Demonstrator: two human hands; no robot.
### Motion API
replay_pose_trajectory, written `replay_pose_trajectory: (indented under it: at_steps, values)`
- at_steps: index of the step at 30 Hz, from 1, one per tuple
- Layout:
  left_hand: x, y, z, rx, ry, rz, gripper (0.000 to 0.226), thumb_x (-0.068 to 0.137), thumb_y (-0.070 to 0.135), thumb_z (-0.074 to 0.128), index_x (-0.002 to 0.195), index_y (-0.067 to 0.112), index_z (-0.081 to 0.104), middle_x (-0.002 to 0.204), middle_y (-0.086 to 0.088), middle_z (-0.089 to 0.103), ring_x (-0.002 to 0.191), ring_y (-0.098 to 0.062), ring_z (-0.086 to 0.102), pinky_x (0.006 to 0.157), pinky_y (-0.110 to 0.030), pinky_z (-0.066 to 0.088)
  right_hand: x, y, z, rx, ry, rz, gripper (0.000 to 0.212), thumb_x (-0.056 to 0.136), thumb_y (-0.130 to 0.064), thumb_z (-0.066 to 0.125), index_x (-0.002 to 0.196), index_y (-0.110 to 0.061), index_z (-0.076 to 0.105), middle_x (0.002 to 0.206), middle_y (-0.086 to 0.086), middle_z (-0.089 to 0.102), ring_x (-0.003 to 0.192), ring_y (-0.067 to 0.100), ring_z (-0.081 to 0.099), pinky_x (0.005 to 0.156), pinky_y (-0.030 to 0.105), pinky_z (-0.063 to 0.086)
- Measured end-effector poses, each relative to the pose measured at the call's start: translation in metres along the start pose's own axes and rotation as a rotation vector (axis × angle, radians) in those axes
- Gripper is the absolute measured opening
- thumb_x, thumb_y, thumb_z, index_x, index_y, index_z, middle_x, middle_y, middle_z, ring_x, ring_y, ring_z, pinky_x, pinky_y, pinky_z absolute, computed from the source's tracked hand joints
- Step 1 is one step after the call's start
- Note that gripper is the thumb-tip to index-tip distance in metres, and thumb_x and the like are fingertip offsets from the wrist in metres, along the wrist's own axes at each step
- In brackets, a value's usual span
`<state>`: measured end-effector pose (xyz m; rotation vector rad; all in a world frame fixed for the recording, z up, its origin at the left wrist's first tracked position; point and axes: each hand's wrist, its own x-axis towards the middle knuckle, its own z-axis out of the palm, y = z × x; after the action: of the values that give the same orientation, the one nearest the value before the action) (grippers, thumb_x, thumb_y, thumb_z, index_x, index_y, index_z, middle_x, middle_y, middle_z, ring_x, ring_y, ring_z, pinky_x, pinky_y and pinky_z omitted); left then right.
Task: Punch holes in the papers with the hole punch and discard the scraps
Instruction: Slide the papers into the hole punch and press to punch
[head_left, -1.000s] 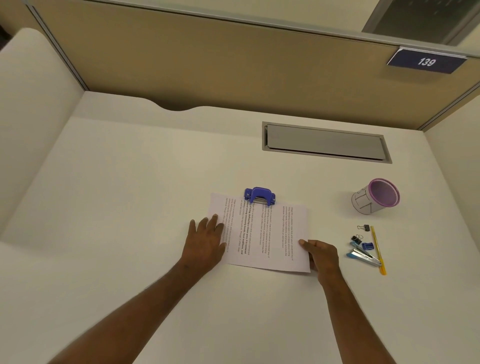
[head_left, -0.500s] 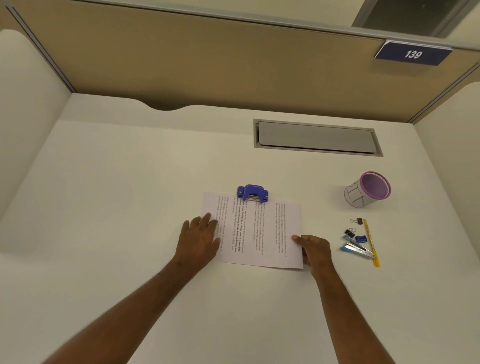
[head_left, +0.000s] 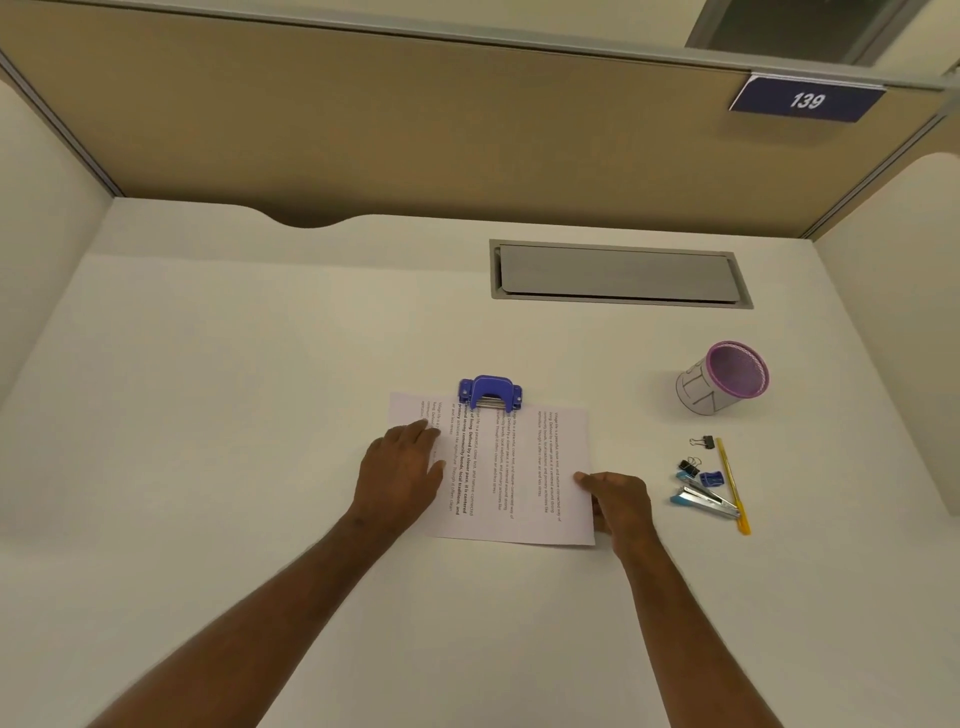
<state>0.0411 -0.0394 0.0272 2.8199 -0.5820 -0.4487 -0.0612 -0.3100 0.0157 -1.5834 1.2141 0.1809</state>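
nothing shifted: left hand fingers flat on papers, right hand fingers pinching their edge

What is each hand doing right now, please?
Left hand: open, fingers flat on the papers.
Right hand: pinching the papers' right edge.

paper text – too small | left corner – under left hand
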Motion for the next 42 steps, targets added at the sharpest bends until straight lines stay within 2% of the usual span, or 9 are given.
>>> replay_pose_trajectory:
  at_steps: [4, 9, 13, 17, 20, 23, 25, 28, 42]
  values:
    - [0.012, 0.010, 0.001, -0.059, 0.017, 0.022, 0.048, 0.102, 0.044, 0.050, 0.145, 0.021, 0.051, 0.150, 0.000, 0.054, 0.131, -0.020, 0.055, 0.110, -0.036, 0.044, -0.001, 0.002, 0.001, 0.041, -0.022, 0.024, 0.018, 0.090, -0.016, 0.072, 0.080, -0.004, 0.066, 0.093, 0.019, 0.074, 0.081, 0.036, 0.072, 0.076, 0.044, 0.061]
    - [0.031, 0.022, -0.004, -0.152, 0.168, 0.124, 0.037, 0.098, 0.034, 0.062, 0.130, 0.015, 0.065, 0.131, -0.006, 0.068, 0.114, -0.026, 0.064, 0.097, -0.039, 0.052, 0.002, 0.005, 0.001, 0.083, -0.014, 0.047, 0.019, 0.089, -0.017, 0.073, 0.078, -0.004, 0.066, 0.089, 0.019, 0.074, 0.075, 0.032, 0.072, 0.068, 0.039, 0.060]
    - [0.057, 0.035, -0.010, -0.183, 0.265, 0.279, 0.046, 0.089, 0.026, 0.075, 0.130, 0.008, 0.065, 0.136, -0.013, 0.065, 0.125, -0.033, 0.061, 0.108, -0.045, 0.045, 0.007, 0.007, 0.003, 0.014, 0.012, 0.021, 0.033, 0.089, -0.025, 0.074, 0.084, 0.007, 0.068, 0.087, 0.019, 0.075, 0.074, 0.033, 0.074, 0.072, 0.046, 0.063]
    - [0.095, 0.054, -0.018, -0.174, 0.175, 0.364, 0.053, 0.098, 0.037, 0.061, 0.146, 0.015, 0.051, 0.158, -0.009, 0.045, 0.149, -0.029, 0.037, 0.125, -0.046, 0.020, 0.011, 0.006, 0.006, -0.102, 0.061, -0.033, 0.041, 0.090, -0.036, 0.070, 0.069, -0.003, 0.061, 0.083, 0.026, 0.072, 0.079, 0.044, 0.071, 0.078, 0.056, 0.060]
    - [0.127, 0.071, -0.018, -0.062, 0.128, 0.387, 0.059, 0.104, 0.046, 0.045, 0.155, 0.016, 0.038, 0.166, -0.009, 0.030, 0.156, -0.028, 0.022, 0.129, -0.048, 0.010, 0.012, 0.011, 0.006, -0.114, 0.072, -0.072, 0.047, 0.087, -0.039, 0.072, 0.055, -0.014, 0.048, 0.067, 0.023, 0.063, 0.065, 0.038, 0.062, 0.065, 0.046, 0.053]
    - [0.152, 0.084, -0.011, 0.094, 0.074, 0.405, 0.065, 0.106, 0.053, 0.030, 0.160, 0.017, 0.024, 0.170, -0.010, 0.018, 0.158, -0.030, 0.013, 0.129, -0.052, 0.007, 0.013, 0.013, 0.006, -0.114, 0.078, -0.087, 0.047, 0.086, -0.038, 0.074, 0.059, -0.004, 0.056, 0.069, 0.018, 0.067, 0.062, 0.027, 0.058, 0.063, 0.047, 0.053]
    - [0.164, 0.088, -0.005, 0.165, 0.035, 0.404, 0.068, 0.106, 0.056, 0.023, 0.162, 0.017, 0.017, 0.171, -0.010, 0.012, 0.159, -0.031, 0.008, 0.128, -0.054, 0.005, 0.013, 0.013, 0.007, -0.121, 0.076, -0.088, 0.038, 0.086, -0.037, 0.074, 0.065, -0.007, 0.065, 0.068, 0.007, 0.071, 0.068, 0.032, 0.066, 0.070, 0.050, 0.057]
    - [0.175, 0.090, 0.005, 0.209, 0.007, 0.376, 0.071, 0.105, 0.059, 0.018, 0.162, 0.019, 0.012, 0.172, -0.010, 0.007, 0.159, -0.031, 0.004, 0.128, -0.055, 0.003, 0.012, 0.013, 0.007, -0.135, 0.068, -0.095, 0.035, 0.086, -0.036, 0.074, 0.062, -0.012, 0.065, 0.067, 0.005, 0.072, 0.074, 0.036, 0.069, 0.070, 0.050, 0.057]
    - [0.181, 0.088, 0.021, 0.157, 0.008, 0.265, 0.066, 0.106, 0.054, 0.014, 0.162, 0.020, 0.010, 0.172, -0.008, 0.008, 0.159, -0.030, 0.003, 0.128, -0.055, 0.004, 0.014, 0.019, 0.008, -0.169, 0.067, -0.150, 0.033, 0.089, -0.033, 0.072, 0.065, -0.012, 0.066, 0.070, 0.002, 0.074, 0.071, 0.031, 0.070, 0.072, 0.048, 0.057]
